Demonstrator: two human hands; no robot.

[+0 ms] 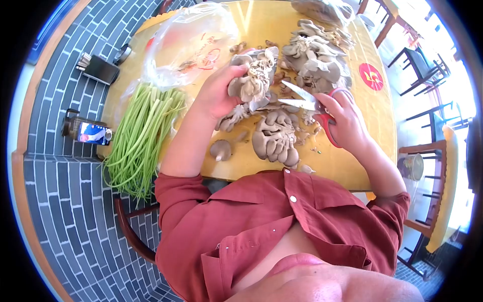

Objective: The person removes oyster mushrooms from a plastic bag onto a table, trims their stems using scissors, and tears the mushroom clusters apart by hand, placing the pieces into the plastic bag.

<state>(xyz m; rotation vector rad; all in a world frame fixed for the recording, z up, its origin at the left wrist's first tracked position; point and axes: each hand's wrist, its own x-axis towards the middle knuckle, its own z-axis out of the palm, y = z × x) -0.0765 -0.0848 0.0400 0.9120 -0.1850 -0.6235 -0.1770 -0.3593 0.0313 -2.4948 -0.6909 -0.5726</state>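
Observation:
My left hand (221, 90) grips a cluster of grey oyster mushrooms (254, 78), its pale stem side showing. To its right, my right hand (344, 118) holds red-handled scissors (301, 97) with the blades apart, pointing left toward the held cluster without visibly touching it. Below them on the yellow table (372, 166) lies another mushroom cluster (275, 137), with small trimmed bits around it. A large mushroom pile (317, 60) sits behind the scissors. One single mushroom (220, 150) rests near the front edge.
Green stalks (143, 136) lie along the table's left side, below a clear plastic bag (191, 45). A bagged bundle (324, 11) is at the back. Beside the brick wall stands a phone (94, 133). Chairs (417, 65) are at the right.

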